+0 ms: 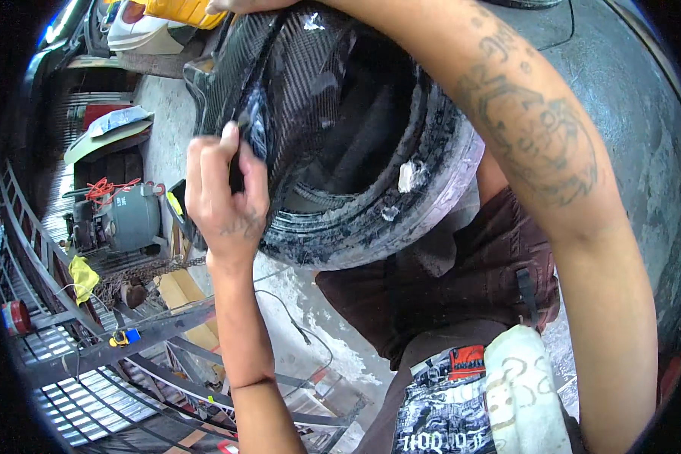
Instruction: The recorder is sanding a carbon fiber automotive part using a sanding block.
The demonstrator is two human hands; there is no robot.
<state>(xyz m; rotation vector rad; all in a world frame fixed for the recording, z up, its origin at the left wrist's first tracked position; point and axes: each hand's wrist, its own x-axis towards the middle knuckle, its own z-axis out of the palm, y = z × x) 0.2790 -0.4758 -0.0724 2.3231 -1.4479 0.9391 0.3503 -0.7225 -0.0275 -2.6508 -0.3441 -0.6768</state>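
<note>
A dark, glossy carbon-fibre part (303, 76) lies on a scuffed, whitish-smeared black tyre (356, 242). My left hand (223, 193) is curled at the part's long groove, with bluish streaks beside the fingers; what lies inside its pinch is hidden. My tattooed right arm arches over the tyre from the right, and my right hand (246, 4) is at the top edge by the part, mostly cut off. A small pale lump (411, 175) sits on the tyre's sidewall.
A grey compressor (132, 219) with red hose and yellow plastic pieces (181, 11) are at left. Below stand a metal frame (91, 356) with a tape measure (125, 337) and cardboard (181, 299). A curved grey surface (620, 106) fills the right side.
</note>
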